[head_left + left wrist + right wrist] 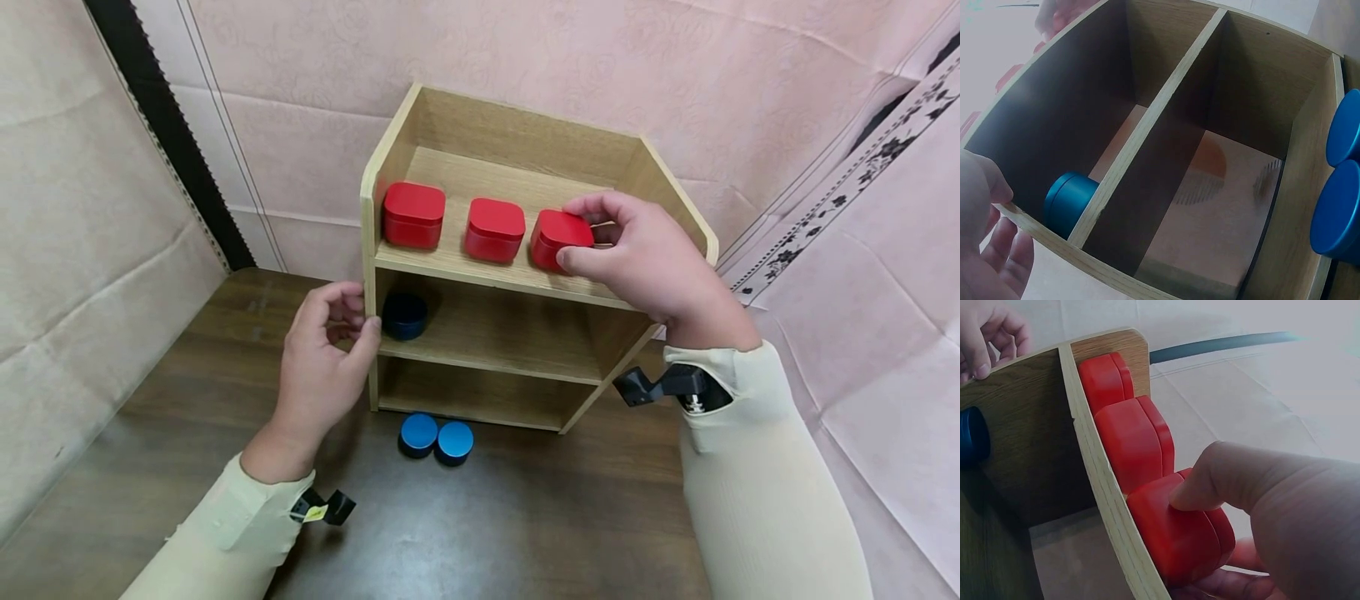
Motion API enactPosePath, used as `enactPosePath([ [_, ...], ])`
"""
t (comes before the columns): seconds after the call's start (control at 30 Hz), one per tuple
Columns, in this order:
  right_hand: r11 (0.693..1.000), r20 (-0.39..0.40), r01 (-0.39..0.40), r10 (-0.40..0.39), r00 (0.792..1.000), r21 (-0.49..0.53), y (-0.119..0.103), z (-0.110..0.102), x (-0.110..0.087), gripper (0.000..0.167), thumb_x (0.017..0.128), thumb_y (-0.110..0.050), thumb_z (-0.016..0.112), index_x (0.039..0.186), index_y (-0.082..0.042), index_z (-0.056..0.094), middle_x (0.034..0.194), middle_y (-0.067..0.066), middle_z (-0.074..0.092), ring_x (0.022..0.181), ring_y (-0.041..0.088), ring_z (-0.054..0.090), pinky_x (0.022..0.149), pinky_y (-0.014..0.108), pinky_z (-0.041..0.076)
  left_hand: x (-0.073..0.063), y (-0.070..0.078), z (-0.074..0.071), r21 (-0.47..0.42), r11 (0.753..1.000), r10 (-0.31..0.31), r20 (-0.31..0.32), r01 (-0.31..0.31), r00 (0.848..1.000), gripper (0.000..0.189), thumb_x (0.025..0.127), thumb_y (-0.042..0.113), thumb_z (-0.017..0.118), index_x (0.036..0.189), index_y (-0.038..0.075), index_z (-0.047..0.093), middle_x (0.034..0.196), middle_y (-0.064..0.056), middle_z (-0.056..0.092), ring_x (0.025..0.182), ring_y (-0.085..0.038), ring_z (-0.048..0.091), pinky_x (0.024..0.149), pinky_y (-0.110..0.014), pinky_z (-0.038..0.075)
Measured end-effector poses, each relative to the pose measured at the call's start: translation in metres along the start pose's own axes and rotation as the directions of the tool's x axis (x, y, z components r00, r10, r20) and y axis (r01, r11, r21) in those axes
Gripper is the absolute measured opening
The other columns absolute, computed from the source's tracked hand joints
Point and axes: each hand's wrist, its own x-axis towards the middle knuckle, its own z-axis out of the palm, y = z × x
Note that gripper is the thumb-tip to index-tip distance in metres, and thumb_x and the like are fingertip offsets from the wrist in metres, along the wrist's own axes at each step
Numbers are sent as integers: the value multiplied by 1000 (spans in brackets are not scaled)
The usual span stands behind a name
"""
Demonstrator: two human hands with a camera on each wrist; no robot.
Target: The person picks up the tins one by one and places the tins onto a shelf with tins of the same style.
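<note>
Three red square tins stand in a row on the top board of a small wooden shelf (487,363). My right hand (648,254) grips the rightmost red tin (1175,531) between thumb and fingers, and the tin sits at the board's front edge. Left of it are the middle red tin (495,229) and the left red tin (414,215), which is close to the side wall. My left hand (324,358) is at the shelf's left side panel, thumb on its front edge and fingers outside. Just inside that panel, a blue round tin (1069,203) stands on the middle level.
Two more blue round tins, a left one (417,435) and a right one (454,442), stand side by side on the dark wooden table (525,517) before the shelf. Pale cloth (285,150) hangs behind and on both sides.
</note>
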Motion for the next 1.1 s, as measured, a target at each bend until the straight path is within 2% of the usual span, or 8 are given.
enactPosePath([
  [0.3,1000,-1,8,-8,1000,3,0,1,0,56,99,-25,84,150,-17,64,140,9,72,124,22,73,92,24,58,0,0,0,7,1000,2,1,-2,1000,42,104,3,76,143,4,61,122,-11,66,102,-13,62,87,-13,55],
  [0.53,1000,2,-6,6,1000,-1,-1,-1,-2,75,96,-32,90,162,-21,55,152,5,64,137,26,68,101,32,59,0,0,0,9,1000,1,3,-1,1000,42,104,3,75,143,5,61,123,-11,66,102,-12,62,88,-14,55],
  [0.63,1000,-7,3,-3,1000,10,-3,-1,-5,77,95,-33,91,162,-23,54,154,2,62,140,24,66,105,36,59,0,-1,0,8,1000,-3,2,3,1000,42,104,3,75,143,5,61,122,-11,66,102,-12,62,88,-14,55],
  [0.87,999,-41,9,-8,999,36,-5,3,-16,78,94,-34,92,162,-30,54,158,0,59,141,23,66,108,35,62,0,-1,0,5,1000,-6,1,6,1000,42,104,3,76,143,5,62,122,-11,66,102,-13,62,88,-14,55],
  [0.97,999,-71,11,-8,997,48,-7,4,-21,80,93,-33,93,162,-33,53,161,1,57,141,27,66,114,43,60,0,-1,0,7,1000,-7,3,7,1000,42,104,3,76,143,5,61,122,-11,66,102,-12,62,87,-14,55],
  [1.1,997,-130,48,-41,991,52,-8,4,-28,82,91,-31,95,161,-32,54,164,-2,55,148,26,58,125,51,52,0,-1,0,8,1000,-7,4,7,1000,42,104,3,76,143,5,62,122,-11,66,102,-12,62,87,-14,55],
])
